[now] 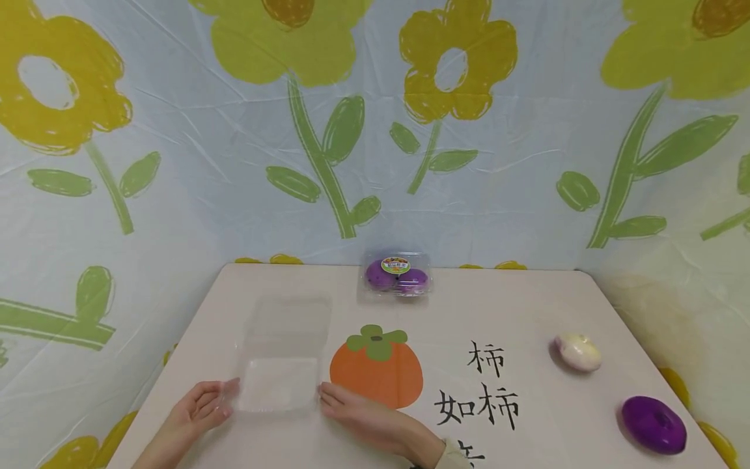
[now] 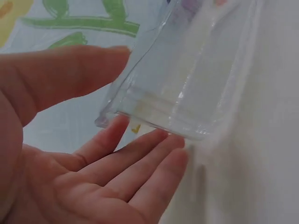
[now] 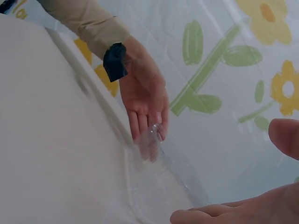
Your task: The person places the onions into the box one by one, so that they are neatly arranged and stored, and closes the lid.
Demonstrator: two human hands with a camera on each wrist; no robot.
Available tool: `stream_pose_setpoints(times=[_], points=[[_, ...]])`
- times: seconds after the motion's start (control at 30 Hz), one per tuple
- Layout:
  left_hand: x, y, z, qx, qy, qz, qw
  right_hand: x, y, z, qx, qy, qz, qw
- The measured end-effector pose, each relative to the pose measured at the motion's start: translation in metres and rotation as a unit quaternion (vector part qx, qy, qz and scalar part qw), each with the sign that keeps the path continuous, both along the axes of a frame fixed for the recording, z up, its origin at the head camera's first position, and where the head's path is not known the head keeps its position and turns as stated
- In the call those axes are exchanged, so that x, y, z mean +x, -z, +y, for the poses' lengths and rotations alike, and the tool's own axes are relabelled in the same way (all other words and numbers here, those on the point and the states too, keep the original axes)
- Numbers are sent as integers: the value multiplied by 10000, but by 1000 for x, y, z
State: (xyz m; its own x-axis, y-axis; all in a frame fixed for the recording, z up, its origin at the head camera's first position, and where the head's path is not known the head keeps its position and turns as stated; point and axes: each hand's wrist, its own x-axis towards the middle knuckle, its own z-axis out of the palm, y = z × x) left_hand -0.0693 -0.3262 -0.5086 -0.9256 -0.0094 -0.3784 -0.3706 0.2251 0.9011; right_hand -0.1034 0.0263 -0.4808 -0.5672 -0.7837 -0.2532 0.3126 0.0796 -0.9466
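A clear plastic clamshell box (image 1: 281,385) lies on the table with its lid (image 1: 293,316) folded back, away from me. At its left side is my left hand (image 1: 202,409), the fingertips touching the box edge. In the left wrist view the thumb (image 2: 93,70) stands apart from the fingers (image 2: 154,163) beside a box corner. My right hand (image 1: 366,413) lies along the right side with straight fingers at the wall. Through the plastic in the right wrist view, part of the left hand (image 3: 145,98) shows. I see nothing inside the box.
A closed clear pack (image 1: 424,277) with two purple round items stands at the back edge. To the right lie a white-and-purple rounded item (image 1: 579,352) and a dented purple one (image 1: 654,425). A persimmon print (image 1: 377,374) and black characters mark the table; flowered cloth surrounds it.
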Motion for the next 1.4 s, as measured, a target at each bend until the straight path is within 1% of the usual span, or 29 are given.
stream_pose_setpoints(times=[0.07, 0.17, 0.23, 0.3, 0.37, 0.43, 0.5, 0.6, 0.7, 0.77, 0.87, 1.0, 1.1, 1.17, 1.23, 1.3, 1.4], points=[[4, -1, 3, -9, 276, 29, 9996, 3, -1, 8, 87, -78, 129, 9998], [10, -1, 9, 104, 686, 141, 9975, 8, -2, 22, 34, -289, 153, 9995], [13, -2, 15, 150, 892, 154, 9958, 10, -2, 32, -18, -466, 133, 9988], [15, -3, 21, 144, 1072, 248, 9938, 12, -2, 42, -110, -631, 17, 9979], [17, -4, 28, 32, 1198, 371, 9921, 13, -2, 51, -137, -745, -47, 9971], [19, -5, 36, -259, 1298, 576, 9895, 14, -4, 61, -82, -828, -134, 9964], [20, -5, 43, -563, 1322, 754, 9867, 16, -5, 69, -71, -866, -198, 9960], [20, -9, 55, -861, 1285, 715, 9854, 20, -7, 84, 11, -896, -182, 9958], [20, -13, 67, -822, 1269, 497, 9872, 26, -9, 97, 78, -770, -181, 9968], [19, -15, 76, -795, 1292, 392, 9877, 29, -9, 107, 116, -605, -231, 9978], [18, -16, 91, -812, 1343, 429, 9867, 33, -10, 122, 81, -391, -347, 9986], [15, -13, 114, -815, 1433, 471, 9852, 36, -9, 144, 52, -302, -400, 9987], [12, -11, 129, -743, 1479, 530, 9848, 38, -8, 157, 83, -239, -522, 9983], [11, -10, 138, -731, 1500, 644, 9839, 39, -9, 165, 52, -166, -666, 9976], [10, -9, 146, -699, 1553, 829, 9819, 41, -8, 173, 8, -108, -673, 9977], [9, -10, 153, -693, 1610, 1052, 9789, 42, -8, 181, 35, -30, -604, 9982], [6, -10, 165, -591, 1695, 1354, 9744, 42, -8, 193, 152, 23, -293, 9995]])
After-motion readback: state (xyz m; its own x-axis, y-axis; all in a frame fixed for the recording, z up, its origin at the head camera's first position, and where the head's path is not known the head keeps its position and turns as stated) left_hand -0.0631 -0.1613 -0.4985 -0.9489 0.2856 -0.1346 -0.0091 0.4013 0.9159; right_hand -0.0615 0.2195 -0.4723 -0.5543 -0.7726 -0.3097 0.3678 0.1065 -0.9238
